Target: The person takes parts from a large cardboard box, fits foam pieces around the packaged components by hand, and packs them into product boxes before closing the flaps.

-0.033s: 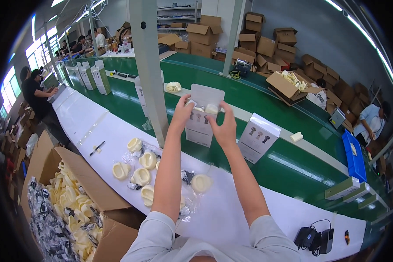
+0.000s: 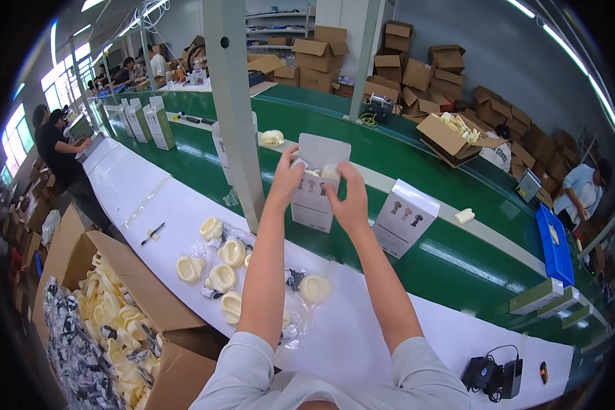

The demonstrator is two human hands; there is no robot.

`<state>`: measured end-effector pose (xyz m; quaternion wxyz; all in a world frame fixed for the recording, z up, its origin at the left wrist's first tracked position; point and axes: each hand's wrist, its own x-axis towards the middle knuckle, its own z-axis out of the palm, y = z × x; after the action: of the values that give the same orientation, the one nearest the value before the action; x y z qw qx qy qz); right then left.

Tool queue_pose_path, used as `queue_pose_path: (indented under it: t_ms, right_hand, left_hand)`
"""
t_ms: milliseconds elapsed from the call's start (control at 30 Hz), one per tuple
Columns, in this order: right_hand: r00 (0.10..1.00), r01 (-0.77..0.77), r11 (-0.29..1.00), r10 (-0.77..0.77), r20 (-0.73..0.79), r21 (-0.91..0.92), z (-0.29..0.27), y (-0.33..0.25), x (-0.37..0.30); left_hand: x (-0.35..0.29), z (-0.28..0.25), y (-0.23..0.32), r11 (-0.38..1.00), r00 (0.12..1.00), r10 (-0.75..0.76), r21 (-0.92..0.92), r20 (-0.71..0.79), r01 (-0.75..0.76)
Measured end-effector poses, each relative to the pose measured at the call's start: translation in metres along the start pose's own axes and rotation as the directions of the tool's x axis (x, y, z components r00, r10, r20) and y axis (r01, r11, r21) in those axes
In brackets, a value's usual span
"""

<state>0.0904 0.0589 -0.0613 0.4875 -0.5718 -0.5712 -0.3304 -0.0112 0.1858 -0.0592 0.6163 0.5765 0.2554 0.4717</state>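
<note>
An upright white carton (image 2: 311, 209) with pictures on its front stands on the green belt, its top flap (image 2: 324, 149) raised at the back. My left hand (image 2: 288, 176) grips the carton's upper left side, fingers by the opening. Around the upper right corner my right hand (image 2: 348, 197) is closed, its thumb on the front and its fingers at the rim. Pale contents show in the mouth, too hidden to name. To the right is a closed white carton (image 2: 407, 217). Cream plastic parts (image 2: 221, 277), some with clear bags, lie on the white table left of my forearms.
A large cardboard box (image 2: 133, 273) of cream parts and bagged dark pieces stands at lower left. A metal post (image 2: 236, 116) rises just left of my hands. Black power adapters (image 2: 493, 374) lie at lower right. A blue tray (image 2: 552, 242) sits far right; people work farther along.
My right hand's fingers have shifted slightly left and down at the carton's rim. My left hand stays on the carton, which looks almost unmoved.
</note>
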Motion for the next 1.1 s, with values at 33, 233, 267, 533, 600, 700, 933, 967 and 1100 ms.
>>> queue_pose_path:
  t_ms: [33, 233, 267, 533, 600, 700, 933, 967, 1100]
  right_hand:
    - [0.999, -0.032, 0.983, 0.030, 0.014, 0.181, 0.009, 0.012, -0.005]
    - [0.835, -0.471, 0.442, 0.501, 0.226, 0.763, 0.034, 0.027, -0.011]
    - [0.750, -0.474, 0.201, 0.602, 0.273, 0.857, 0.035, 0.028, -0.013]
    - [0.883, -0.338, 0.720, 0.466, -0.060, 0.606, 0.032, 0.011, -0.033]
    - [0.927, -0.306, 0.857, 0.368, -0.077, 0.414, 0.023, 0.017, -0.031]
    - [0.871, -0.428, 0.694, 0.489, 0.058, 0.579, 0.000, 0.011, -0.013]
    - [0.890, -0.453, 0.709, 0.393, 0.230, 0.541, -0.014, 0.027, -0.003]
    - [0.899, -0.437, 0.746, 0.382, 0.215, 0.502, -0.015, 0.028, -0.002]
    - [0.865, -0.502, 0.735, 0.435, 0.252, 0.455, -0.020, 0.033, -0.006]
  left_hand:
    - [0.002, 0.005, -0.001, 0.997, 0.997, 0.077, 0.006, -0.011, -0.077]
    - [0.015, 0.000, -0.021, 0.926, 0.974, 0.222, -0.325, 0.049, -0.194]
    - [0.015, 0.002, -0.026, 0.924, 0.973, 0.226, -0.326, 0.044, -0.200]
    - [-0.019, 0.005, -0.030, 0.884, 0.930, 0.357, -0.351, 0.083, -0.308]
    - [-0.024, 0.004, -0.017, 0.918, 0.918, 0.361, -0.232, 0.161, -0.321]
    - [-0.027, -0.001, -0.015, 0.933, 0.912, 0.357, -0.121, 0.202, -0.339]
    - [-0.026, 0.012, -0.026, 0.896, 0.882, 0.423, 0.048, 0.208, -0.441]
    - [-0.025, 0.013, -0.026, 0.873, 0.870, 0.444, 0.115, 0.214, -0.474]
    - [-0.021, 0.016, -0.026, 0.841, 0.866, 0.437, 0.232, 0.241, -0.489]
